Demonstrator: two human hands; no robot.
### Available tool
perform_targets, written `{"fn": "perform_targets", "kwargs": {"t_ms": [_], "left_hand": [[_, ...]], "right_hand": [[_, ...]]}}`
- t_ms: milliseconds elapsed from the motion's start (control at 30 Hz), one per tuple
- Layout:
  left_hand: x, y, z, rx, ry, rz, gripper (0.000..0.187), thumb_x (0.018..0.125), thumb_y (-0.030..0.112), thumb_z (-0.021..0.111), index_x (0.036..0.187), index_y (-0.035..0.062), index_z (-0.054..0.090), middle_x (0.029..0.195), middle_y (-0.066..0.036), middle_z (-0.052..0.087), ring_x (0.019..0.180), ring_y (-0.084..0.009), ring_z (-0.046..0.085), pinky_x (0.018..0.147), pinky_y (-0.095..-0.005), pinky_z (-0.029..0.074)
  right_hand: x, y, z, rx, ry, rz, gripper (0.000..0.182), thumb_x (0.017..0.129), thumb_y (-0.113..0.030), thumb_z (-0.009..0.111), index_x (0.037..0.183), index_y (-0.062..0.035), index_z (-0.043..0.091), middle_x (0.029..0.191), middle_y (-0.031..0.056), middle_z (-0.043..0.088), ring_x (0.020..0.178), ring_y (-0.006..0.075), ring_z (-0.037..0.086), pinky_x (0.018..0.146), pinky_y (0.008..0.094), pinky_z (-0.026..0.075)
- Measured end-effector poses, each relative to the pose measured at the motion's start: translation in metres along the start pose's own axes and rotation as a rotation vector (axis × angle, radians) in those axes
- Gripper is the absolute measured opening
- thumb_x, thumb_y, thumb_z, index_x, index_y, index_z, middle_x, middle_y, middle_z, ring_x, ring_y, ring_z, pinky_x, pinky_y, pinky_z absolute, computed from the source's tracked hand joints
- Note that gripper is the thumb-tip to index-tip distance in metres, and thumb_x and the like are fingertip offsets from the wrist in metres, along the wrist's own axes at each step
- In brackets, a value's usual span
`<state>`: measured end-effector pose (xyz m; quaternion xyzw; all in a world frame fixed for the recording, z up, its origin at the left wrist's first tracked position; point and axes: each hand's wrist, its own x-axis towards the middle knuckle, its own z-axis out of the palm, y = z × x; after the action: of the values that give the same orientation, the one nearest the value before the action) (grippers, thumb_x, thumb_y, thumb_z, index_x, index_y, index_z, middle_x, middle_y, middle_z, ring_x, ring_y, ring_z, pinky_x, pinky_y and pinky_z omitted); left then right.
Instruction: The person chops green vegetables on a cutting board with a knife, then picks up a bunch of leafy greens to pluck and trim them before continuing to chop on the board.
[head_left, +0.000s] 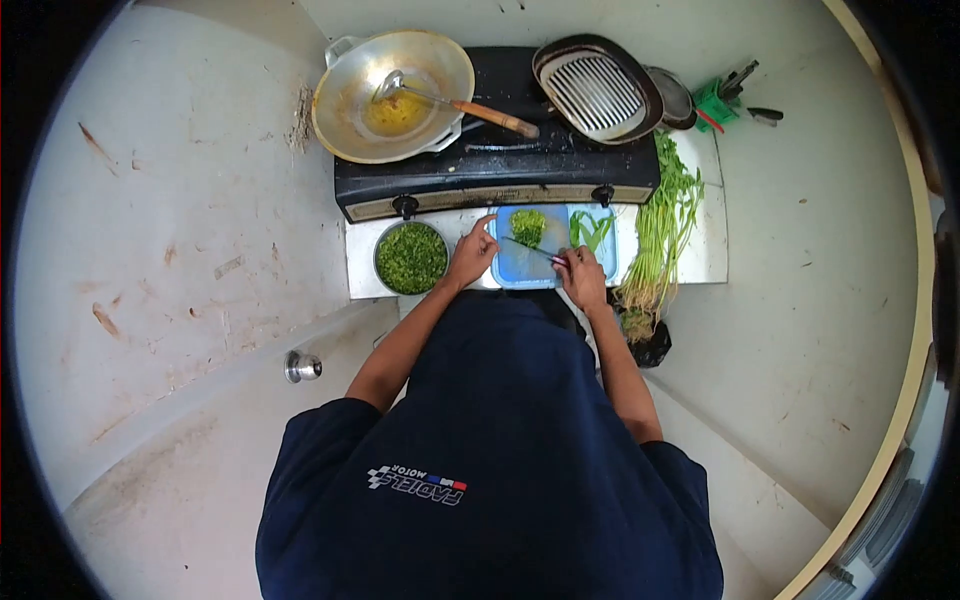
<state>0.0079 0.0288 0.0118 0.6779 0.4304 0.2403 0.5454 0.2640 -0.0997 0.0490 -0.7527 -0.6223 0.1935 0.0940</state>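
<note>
My right hand [583, 277] is closed round the handle of a knife [535, 250], whose blade points left over a blue cutting board [520, 272]. Chopped greens [527, 228] lie in a small heap just beyond the blade. Some uncut leaves [591, 232] rest on the board's right part, past my right hand. At the board's left edge is my left hand [474, 252], its fingers apart and nothing held in them. A round bowl [378, 270] full of finely chopped greens [411, 258] stands left of my left hand.
Behind the board is a black stove [500, 165] bearing a wok [340, 120] with a wooden-handled ladle [495, 118] and a ridged grill pan [600, 95]. Long leafy stalks [655, 235] lie at the right. A green holder [712, 103] with utensils is beyond them.
</note>
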Motion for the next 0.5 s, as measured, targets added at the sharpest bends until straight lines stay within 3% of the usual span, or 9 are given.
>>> {"fn": "perform_targets", "kwargs": {"t_ms": [133,267,367,500], "left_hand": [[0.012,0.003,-0.002,-0.027,0.004,-0.028,0.059,0.093,0.002,0.059,0.15,0.0121,0.047,0.09,-0.008,0.074,0.078,-0.0166,0.069,0.075,-0.0327,0.054],[0.018,0.002,-0.002,-0.013,-0.016,0.008,0.058,0.092,0.005,0.06,0.148,0.0087,0.048,0.091,-0.012,0.075,0.078,-0.0208,0.071,0.074,-0.0353,0.055],[0.019,0.006,-0.001,-0.015,-0.043,0.004,0.055,0.091,0.001,0.058,0.144,0.0111,0.053,0.089,-0.01,0.074,0.078,-0.0169,0.069,0.075,-0.0331,0.054],[0.016,0.017,0.001,0.006,-0.092,0.016,0.052,0.089,-0.002,0.057,0.14,0.0115,0.058,0.086,-0.008,0.073,0.076,-0.0149,0.068,0.073,-0.0324,0.054]], "right_hand": [[0.015,0.002,-0.008,-0.002,0.032,-0.018,0.032,0.094,-0.031,0.07,0.117,-0.0099,0.067,0.11,0.0149,0.059,0.105,0.0371,0.061,0.084,0.052,0.05],[0.027,-0.001,-0.017,-0.01,0.145,-0.061,0.031,0.091,-0.029,0.073,0.113,-0.0077,0.068,0.104,0.0152,0.061,0.098,0.0383,0.063,0.082,0.0511,0.053],[0.033,0.001,-0.021,0.008,0.044,-0.036,0.028,0.091,-0.027,0.072,0.111,-0.0083,0.067,0.105,0.0153,0.061,0.101,0.0376,0.062,0.082,0.0513,0.052],[0.028,-0.002,-0.023,0.035,0.07,-0.05,0.029,0.09,-0.029,0.074,0.109,-0.0064,0.069,0.1,0.0145,0.063,0.097,0.0381,0.063,0.082,0.0504,0.053]]}}
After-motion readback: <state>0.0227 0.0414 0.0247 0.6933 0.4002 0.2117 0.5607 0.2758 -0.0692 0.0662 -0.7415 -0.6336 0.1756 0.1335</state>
